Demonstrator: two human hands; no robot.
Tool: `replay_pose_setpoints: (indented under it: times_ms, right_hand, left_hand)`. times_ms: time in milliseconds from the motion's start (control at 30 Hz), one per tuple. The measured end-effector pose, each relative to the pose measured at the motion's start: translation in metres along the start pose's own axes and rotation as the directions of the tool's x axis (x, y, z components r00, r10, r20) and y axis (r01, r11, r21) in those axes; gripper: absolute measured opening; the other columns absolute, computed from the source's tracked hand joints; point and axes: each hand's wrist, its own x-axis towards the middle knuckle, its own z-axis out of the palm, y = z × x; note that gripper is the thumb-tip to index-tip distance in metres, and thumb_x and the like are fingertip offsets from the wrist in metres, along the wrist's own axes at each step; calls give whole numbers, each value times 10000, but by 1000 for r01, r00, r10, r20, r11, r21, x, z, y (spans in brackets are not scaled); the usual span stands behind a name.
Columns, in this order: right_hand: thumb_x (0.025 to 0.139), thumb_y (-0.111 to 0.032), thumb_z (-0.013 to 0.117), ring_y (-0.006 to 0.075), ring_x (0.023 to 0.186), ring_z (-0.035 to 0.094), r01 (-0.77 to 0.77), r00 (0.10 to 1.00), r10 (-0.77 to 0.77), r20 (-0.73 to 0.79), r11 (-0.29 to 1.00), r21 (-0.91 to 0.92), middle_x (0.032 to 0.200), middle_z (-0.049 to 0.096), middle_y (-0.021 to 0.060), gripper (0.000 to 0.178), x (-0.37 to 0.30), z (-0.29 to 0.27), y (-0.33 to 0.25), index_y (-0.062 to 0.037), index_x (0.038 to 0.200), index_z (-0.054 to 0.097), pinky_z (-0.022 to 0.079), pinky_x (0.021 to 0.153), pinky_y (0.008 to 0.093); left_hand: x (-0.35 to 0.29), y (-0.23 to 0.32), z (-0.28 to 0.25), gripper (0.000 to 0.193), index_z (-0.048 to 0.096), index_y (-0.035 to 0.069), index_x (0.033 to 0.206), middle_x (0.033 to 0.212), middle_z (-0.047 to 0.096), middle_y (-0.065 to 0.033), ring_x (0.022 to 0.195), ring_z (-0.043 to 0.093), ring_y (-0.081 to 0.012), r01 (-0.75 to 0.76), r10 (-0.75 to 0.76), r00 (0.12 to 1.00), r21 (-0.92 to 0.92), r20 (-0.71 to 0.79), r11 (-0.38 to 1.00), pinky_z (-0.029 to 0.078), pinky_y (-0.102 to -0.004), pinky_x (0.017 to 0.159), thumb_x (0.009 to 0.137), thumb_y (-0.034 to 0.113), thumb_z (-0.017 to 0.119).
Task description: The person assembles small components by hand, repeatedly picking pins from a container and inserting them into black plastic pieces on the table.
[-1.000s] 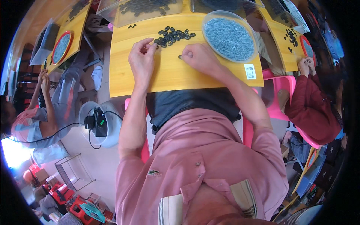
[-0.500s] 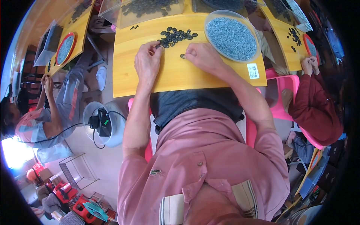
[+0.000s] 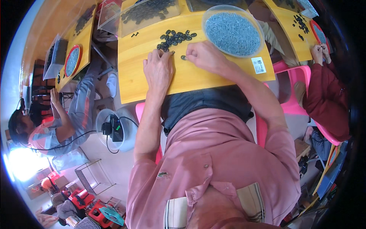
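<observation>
Small black oval pieces with holes lie in a loose pile (image 3: 176, 39) on the yellow table. My left hand (image 3: 157, 70) rests at the pile's near edge, thumb and fingers closed together. A tiny dark bit shows by its thumb tip, too small to name. Just to the right, my right hand (image 3: 204, 56) pinches a dark oval piece (image 3: 183, 57) close above the tabletop or touching it; I cannot tell which. Beside that hand stands a round clear tub (image 3: 260, 45) full of small grey-blue screws (image 3: 231, 32).
A clear bin (image 3: 149, 14) of black pieces stands at the table's far side. Two dark screws (image 3: 135, 34) lie to its near side. A white label (image 3: 258, 65) sits by the right edge. People work at tables left (image 3: 74, 103) and right (image 3: 324, 87).
My left hand has shifted right along the pile, nearer to my right hand. The right hand keeps its pinch in nearly the same place. The whole view has tilted slightly.
</observation>
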Motion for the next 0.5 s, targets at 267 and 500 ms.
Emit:
replay_pose_setpoints:
  times_ms: [267,500]
  right_hand:
    - [832,-146,655,303,697,687,27,998,-25,-59,999,33,766,691,189,173,0,-8,1,17,883,681,530,671,384]
    - [833,-172,687,177,612,630,-11,979,18,-203,999,38,690,658,131,189,6,-48,13,2,905,689,503,621,310]
  left_hand:
    - [5,3,1,145,742,63,945,813,611,-115,775,606,-294,40,-36,999,-149,26,988,460,-406,683,833,142,698]
    - [10,1,-4,133,730,18,912,819,628,-163,787,634,-336,59,-34,993,-218,116,974,510,-419,721,825,111,690]
